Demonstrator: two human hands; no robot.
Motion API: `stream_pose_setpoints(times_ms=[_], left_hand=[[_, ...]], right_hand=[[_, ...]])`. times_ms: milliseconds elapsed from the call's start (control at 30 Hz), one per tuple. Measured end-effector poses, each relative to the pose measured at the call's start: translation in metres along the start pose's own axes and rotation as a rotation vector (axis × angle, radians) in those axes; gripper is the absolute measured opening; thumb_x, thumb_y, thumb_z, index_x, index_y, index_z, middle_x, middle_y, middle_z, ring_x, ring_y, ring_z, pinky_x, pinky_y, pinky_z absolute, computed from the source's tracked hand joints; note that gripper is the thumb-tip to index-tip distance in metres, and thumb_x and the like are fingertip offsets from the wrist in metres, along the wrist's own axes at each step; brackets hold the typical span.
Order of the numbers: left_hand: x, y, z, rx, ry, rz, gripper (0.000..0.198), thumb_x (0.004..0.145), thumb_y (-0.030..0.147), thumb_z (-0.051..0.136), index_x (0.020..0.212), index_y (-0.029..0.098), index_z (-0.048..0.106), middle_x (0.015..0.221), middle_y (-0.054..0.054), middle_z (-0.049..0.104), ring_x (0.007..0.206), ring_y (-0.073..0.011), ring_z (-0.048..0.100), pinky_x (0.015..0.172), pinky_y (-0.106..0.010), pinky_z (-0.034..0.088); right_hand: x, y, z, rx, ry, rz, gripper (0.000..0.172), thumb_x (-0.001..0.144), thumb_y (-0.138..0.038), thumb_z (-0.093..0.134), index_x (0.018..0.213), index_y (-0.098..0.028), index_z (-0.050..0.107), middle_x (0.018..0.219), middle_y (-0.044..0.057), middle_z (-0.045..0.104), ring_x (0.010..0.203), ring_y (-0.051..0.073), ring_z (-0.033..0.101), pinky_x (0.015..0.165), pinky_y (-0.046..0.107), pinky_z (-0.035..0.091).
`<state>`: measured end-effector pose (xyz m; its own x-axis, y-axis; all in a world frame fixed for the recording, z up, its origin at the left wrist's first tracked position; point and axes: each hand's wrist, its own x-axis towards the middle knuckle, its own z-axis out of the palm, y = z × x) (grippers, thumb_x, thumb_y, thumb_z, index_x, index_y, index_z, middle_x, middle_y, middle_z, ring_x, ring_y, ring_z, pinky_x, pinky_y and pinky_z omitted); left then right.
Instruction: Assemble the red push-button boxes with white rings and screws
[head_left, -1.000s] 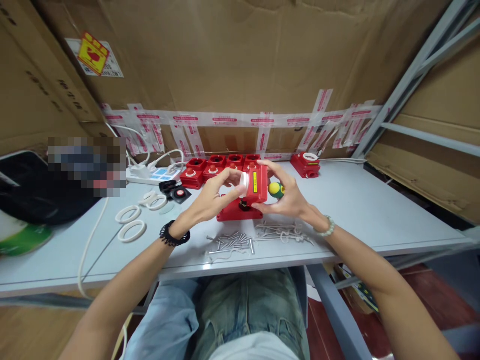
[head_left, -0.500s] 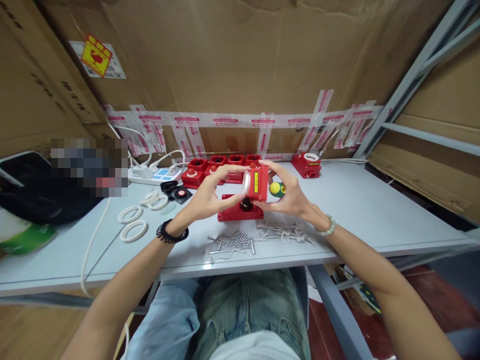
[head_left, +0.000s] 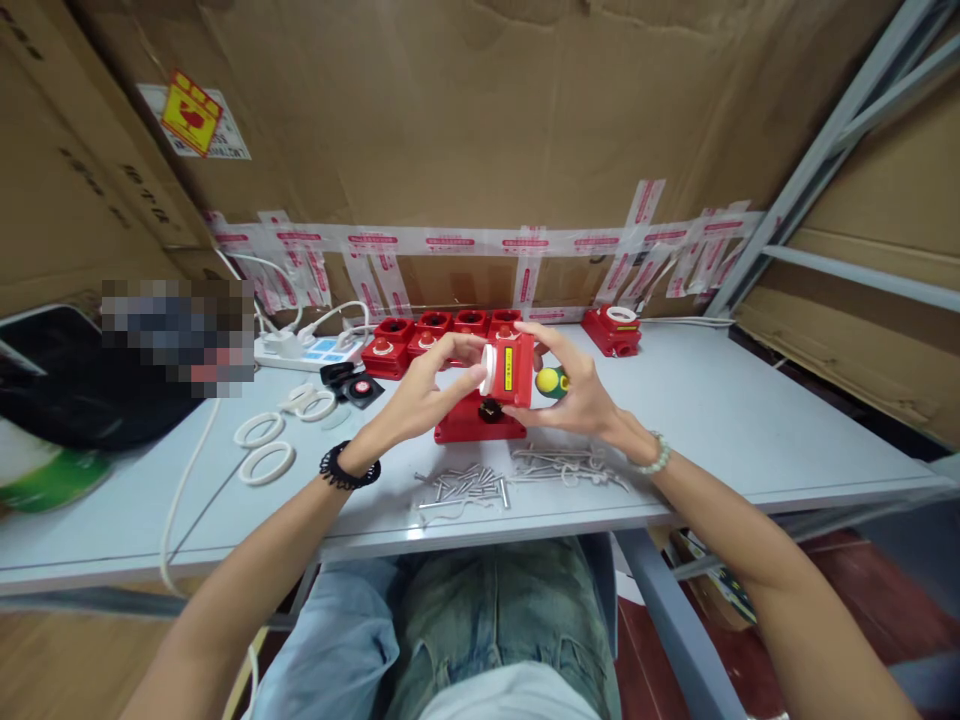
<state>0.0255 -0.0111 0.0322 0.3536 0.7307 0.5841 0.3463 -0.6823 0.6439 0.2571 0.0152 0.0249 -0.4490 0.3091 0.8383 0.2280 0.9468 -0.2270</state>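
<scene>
A red housing cover (head_left: 516,368) with a yellow label is held tilted on its side above the table. My right hand (head_left: 577,385) grips it from the right, thumb below and fingers above. On its left face is a white ring (head_left: 487,370), with the fingers and thumb of my left hand (head_left: 435,390) closed at it. Below the cover a red base (head_left: 469,425) with a dark round part (head_left: 490,411) lies on the table. A yellow-and-green handle (head_left: 553,382) shows partly behind my right hand.
Metal screws (head_left: 469,485) and pale cords (head_left: 566,465) lie near the front edge. To the left are loose white rings (head_left: 268,463), black parts (head_left: 362,388) and a power strip (head_left: 322,352). Several red housings (head_left: 386,352) stand behind, another red housing (head_left: 613,332) at back right.
My left fingers have drawn back slightly left from the top of the cover and now close at the white ring. The ring shows more; the cover has hardly moved.
</scene>
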Motion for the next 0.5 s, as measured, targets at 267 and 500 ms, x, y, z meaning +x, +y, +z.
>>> stream_pose_setpoints(times_ms=[267,500], left_hand=[[-0.0005,0.0008,-0.0004,-0.024,-0.012,0.022,0.051,0.088,0.042,0.066,0.133,0.023,0.052,0.128,-0.011,0.063,0.114,-0.0244,0.061,0.098,-0.041,0.047],[-0.0008,0.0006,0.0014,0.037,-0.037,0.113,0.059,0.085,0.038,0.071,0.137,0.024,0.048,0.137,-0.011,0.057,0.122,-0.0252,0.056,0.098,-0.039,0.047]], right_hand=[[0.0000,-0.0015,-0.0010,-0.018,0.002,0.018,0.081,0.069,-0.040,0.080,0.140,-0.024,0.043,0.131,0.012,0.062,0.113,0.026,0.064,0.093,0.045,0.056],[-0.0008,0.0008,-0.0004,-0.002,0.002,0.009,0.081,0.069,-0.038,0.081,0.140,-0.024,0.044,0.132,0.012,0.061,0.114,0.026,0.063,0.094,0.045,0.055]])
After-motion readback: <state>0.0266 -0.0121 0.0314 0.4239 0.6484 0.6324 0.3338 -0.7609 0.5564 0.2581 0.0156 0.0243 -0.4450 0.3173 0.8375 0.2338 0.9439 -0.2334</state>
